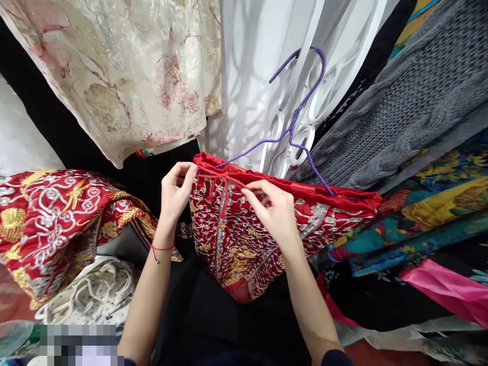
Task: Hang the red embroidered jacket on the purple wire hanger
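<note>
The embroidered red garment (244, 229) hangs from a purple hanger (292, 127), low in front of the wearer. The left hand (178, 189), thumb and forefinger together, pinches one side of the knotted red cord (225, 176); the right hand (275, 209), loosely curled, pinches the other. Fabric appears soft, slippery, embroidery-weighted; the folded top edge offers the safest hold.

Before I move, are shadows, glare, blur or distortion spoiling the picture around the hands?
Head view: left hand, right hand and red cord read clearly; head view: red waistband has a satin sheen, soft shadows cross the white backdrop, black cloth is too dark for detail, pixelation hides a patch at bottom left, and the edges look stretched.
</note>
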Demonstrator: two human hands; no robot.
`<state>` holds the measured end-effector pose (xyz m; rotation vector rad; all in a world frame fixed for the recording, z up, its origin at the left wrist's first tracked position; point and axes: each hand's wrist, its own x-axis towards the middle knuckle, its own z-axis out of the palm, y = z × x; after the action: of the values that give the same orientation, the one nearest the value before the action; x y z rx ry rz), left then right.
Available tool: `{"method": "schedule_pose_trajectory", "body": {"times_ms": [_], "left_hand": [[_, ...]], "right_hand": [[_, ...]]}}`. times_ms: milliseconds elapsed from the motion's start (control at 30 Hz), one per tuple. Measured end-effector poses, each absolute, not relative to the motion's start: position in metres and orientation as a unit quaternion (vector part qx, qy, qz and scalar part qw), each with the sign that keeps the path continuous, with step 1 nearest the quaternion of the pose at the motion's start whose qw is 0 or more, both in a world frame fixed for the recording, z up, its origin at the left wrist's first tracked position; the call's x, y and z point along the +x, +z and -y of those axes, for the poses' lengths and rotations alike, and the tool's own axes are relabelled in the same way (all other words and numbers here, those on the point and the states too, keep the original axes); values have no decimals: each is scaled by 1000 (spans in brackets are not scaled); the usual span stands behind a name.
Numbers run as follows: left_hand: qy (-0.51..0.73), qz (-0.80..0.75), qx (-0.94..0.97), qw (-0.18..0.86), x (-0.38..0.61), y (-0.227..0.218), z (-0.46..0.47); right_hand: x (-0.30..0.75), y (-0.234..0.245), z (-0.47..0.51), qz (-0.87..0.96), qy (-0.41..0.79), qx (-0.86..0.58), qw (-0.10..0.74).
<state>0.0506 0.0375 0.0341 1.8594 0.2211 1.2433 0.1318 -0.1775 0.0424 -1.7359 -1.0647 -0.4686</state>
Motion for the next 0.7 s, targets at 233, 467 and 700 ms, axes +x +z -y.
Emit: {"method": "schedule_pose_trajectory", "body": {"times_ms": [233, 467, 700], "left_hand": [[516, -53, 831, 201, 54, 50, -41], [411, 26, 883, 224, 50, 53, -62], [520, -35, 808, 275, 59, 57, -56]], "right_hand": [[147, 50, 251, 363, -426, -730, 392], [187, 37, 320, 307, -421, -789, 325], [190, 75, 310, 329, -391, -772, 378]]}}
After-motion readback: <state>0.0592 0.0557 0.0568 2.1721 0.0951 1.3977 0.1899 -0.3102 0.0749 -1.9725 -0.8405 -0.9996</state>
